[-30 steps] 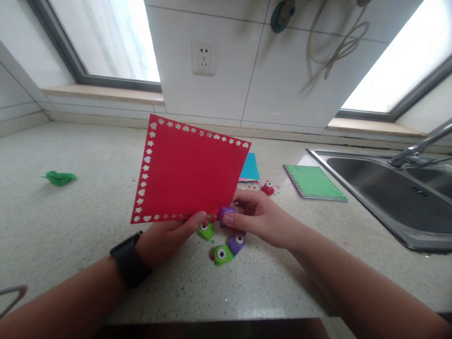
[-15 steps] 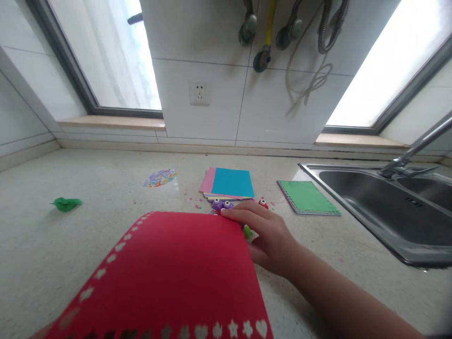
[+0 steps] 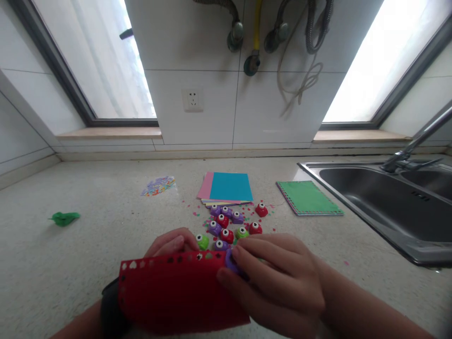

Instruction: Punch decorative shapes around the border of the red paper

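A red paper sheet with a border of punched-out hearts and stars lies nearly flat, low in front of me. My left hand holds its far left edge, fingers curled behind it. My right hand pinches a small purple punch onto the sheet's far right edge. Just beyond lie several small purple, red and green punches among paper bits.
A stack of coloured paper, blue on top, lies further back. To its right rests a green punched sheet, then a steel sink with a tap. A green scrap and confetti pile are at left.
The red sheet has dropped from upright to nearly flat and now sits low and close. My right hand moved back onto its far edge with the purple punch. The view tilted up.
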The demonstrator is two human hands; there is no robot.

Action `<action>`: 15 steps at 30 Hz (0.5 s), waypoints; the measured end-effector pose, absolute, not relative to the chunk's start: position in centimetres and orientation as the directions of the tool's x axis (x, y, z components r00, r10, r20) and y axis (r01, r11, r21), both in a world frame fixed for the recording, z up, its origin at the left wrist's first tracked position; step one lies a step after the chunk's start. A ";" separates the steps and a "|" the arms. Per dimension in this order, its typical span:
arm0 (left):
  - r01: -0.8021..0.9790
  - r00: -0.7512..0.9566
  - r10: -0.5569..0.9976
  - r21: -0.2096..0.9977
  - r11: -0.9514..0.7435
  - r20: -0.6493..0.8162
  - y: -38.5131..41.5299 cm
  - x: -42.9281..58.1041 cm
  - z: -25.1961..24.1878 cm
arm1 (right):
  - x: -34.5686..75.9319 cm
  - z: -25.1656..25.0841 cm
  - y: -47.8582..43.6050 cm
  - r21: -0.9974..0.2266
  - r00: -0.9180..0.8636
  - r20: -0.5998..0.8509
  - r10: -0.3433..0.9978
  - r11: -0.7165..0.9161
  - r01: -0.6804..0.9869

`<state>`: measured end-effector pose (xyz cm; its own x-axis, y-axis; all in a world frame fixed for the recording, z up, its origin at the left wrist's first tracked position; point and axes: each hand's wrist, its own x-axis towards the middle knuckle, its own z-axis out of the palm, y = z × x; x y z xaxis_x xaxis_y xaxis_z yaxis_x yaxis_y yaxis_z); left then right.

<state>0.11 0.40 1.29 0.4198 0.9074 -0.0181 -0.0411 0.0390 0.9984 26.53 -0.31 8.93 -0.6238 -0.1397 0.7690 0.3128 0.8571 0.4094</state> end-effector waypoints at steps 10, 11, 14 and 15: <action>-0.325 0.717 0.696 0.860 0.393 -0.048 -0.7 -0.2 1.3 | 26.8 8.3 -0.8 0.392 -0.677 0.731 -0.080 0.862 0.322; -0.341 0.728 0.682 0.827 0.447 -0.068 -0.9 -0.1 1.5 | 26.7 8.1 -0.9 0.381 -0.659 0.748 -0.077 0.863 0.332; -0.343 0.755 0.648 0.785 0.516 -0.096 -1.3 -0.4 2.5 | 26.3 7.4 -1.6 0.335 -0.624 0.780 -0.038 0.868 0.366; -0.325 0.766 0.634 0.788 0.523 -0.105 -1.3 -0.7 2.8 | 26.1 7.1 -1.9 0.301 -0.608 0.794 -0.005 0.872 0.386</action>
